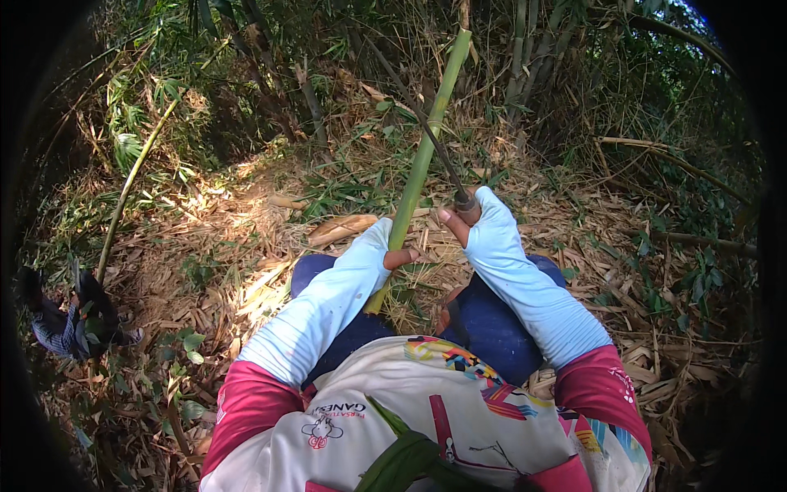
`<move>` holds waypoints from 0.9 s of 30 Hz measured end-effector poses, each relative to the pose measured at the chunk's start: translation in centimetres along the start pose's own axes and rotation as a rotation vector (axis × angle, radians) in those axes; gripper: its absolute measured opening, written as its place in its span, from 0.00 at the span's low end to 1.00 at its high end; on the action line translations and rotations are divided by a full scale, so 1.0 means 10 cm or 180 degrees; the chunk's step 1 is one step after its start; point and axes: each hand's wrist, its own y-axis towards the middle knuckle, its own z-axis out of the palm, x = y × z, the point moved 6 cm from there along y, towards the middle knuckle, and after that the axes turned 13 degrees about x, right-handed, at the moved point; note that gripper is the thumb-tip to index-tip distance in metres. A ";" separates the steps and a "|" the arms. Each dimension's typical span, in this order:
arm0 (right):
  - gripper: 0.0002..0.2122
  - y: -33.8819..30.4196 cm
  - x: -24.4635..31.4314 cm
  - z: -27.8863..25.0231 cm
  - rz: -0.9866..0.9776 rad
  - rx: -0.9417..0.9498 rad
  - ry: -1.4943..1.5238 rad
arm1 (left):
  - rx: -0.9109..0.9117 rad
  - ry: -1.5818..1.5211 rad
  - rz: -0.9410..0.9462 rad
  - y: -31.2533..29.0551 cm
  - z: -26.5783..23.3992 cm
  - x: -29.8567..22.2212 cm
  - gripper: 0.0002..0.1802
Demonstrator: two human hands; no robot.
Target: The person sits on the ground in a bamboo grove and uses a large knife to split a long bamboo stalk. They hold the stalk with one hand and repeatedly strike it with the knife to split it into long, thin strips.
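Observation:
A length of green bamboo [414, 184] stands tilted between my knees, its top leaning away to the right. My left hand [399, 257], in a light-blue sleeve that covers the palm, is closed around its lower part, thumb showing. In my right hand [470, 216] is the dark handle of a machete [447, 161]. Its long, thin blade points up and to the left and crosses the bamboo near a node. Whether the edge touches the bamboo I cannot tell. Both forearms reach forward over my dark-blue trouser legs [492, 320].
Dry leaves and husks [205, 287] cover the ground. A pale brown husk piece [343, 230] lies just beyond my left hand. Bamboo stems [525, 57] stand thickly ahead. At left are a slanting thin stem [135, 172] and a dark patterned cloth-like thing [74, 324]. A branch [705, 243] lies right.

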 end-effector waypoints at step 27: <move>0.04 0.80 0.41 -0.04 -0.0338 0.0325 -0.1959 | -0.0446 -0.0543 0.0045 -1.09 0.04 -0.16 0.13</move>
